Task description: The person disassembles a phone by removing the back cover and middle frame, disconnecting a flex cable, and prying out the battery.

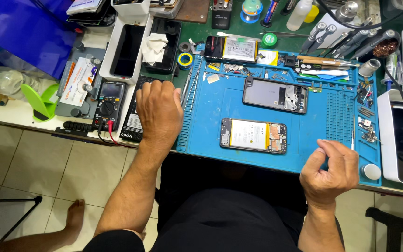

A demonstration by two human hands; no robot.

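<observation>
Phone (253,135) lies opened, battery up, mid-mat (211,107) between both hands. Right hand (330,170) hovers at the mat's near edge, grip pinched shut (whether it holds anything, I cannot tell). Left hand (159,112) rests curled on the mat's left rim. Farther back lies a second phone (275,94).

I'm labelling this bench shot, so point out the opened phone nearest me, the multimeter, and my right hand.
opened phone (253,135): head view, on its pale battery.
multimeter (108,106): head view, on its round dial.
right hand (330,170): head view, on the back of the loosely curled hand.
</observation>
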